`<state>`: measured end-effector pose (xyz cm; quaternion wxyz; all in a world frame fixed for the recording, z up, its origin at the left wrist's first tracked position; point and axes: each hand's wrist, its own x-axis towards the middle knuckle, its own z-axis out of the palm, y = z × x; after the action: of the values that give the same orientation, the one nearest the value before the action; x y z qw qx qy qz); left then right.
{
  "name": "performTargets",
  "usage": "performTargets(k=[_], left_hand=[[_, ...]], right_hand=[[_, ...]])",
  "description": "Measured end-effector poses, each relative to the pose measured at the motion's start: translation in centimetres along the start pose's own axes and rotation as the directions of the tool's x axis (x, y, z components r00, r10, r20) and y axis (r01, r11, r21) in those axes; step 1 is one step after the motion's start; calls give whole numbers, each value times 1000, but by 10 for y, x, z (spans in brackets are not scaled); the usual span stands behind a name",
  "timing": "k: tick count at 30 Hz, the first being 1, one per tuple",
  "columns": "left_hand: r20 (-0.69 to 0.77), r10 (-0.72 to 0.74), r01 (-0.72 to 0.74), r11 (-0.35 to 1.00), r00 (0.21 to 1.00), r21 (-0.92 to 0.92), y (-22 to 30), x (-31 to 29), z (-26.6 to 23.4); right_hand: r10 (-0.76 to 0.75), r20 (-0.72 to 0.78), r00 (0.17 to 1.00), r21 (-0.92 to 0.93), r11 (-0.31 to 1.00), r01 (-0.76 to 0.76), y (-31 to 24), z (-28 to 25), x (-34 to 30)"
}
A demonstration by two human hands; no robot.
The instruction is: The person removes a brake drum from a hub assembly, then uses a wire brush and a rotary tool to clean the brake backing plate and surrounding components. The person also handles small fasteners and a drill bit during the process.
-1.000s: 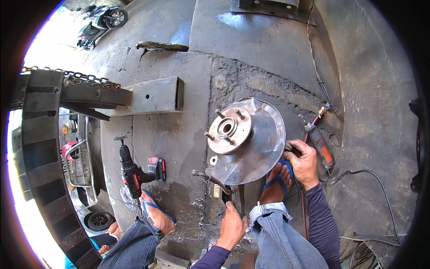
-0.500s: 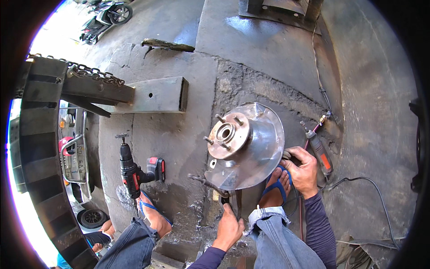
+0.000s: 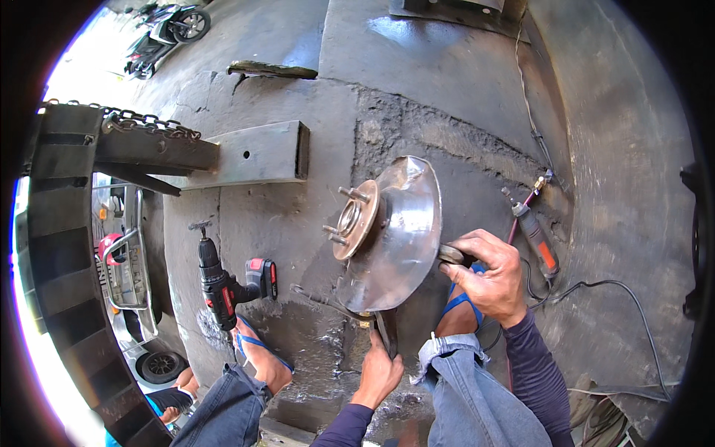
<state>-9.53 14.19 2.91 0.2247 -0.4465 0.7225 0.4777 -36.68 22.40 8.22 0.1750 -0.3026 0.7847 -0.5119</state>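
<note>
While the right hand [image 3: 488,276] pinches a small dark part at the rim of the brake disc hub [image 3: 387,235], the left hand [image 3: 378,369] clasps its lower bracket. The disc has tipped more upright since a second ago, standing on edge on the concrete floor [image 3: 447,89]. A cordless drill [image 3: 223,283] lies left; a corded tool [image 3: 535,235] lies right; open floor beyond.

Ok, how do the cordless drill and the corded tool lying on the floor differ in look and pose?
The cordless drill is black with red trim and a battery block, lying left of the brake disc hub; the corded tool is slim, grey with an orange patch, lying right of it. The drill has no cable; the corded tool trails one. Neither is in a hand: the left hand and right hand are on the hub assembly.
</note>
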Motion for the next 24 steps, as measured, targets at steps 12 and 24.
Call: performTargets(k=[12, 24], left_hand=[[-36, 16, -16, 1000, 999, -12, -5, 2, -4], [-15, 43, -43, 999, 999, 18, -8, 4, 18]], right_hand=[[-92, 2, 996, -16, 996, 92, -13, 22, 9], [123, 6, 992, -90, 988, -122, 10, -9, -18]])
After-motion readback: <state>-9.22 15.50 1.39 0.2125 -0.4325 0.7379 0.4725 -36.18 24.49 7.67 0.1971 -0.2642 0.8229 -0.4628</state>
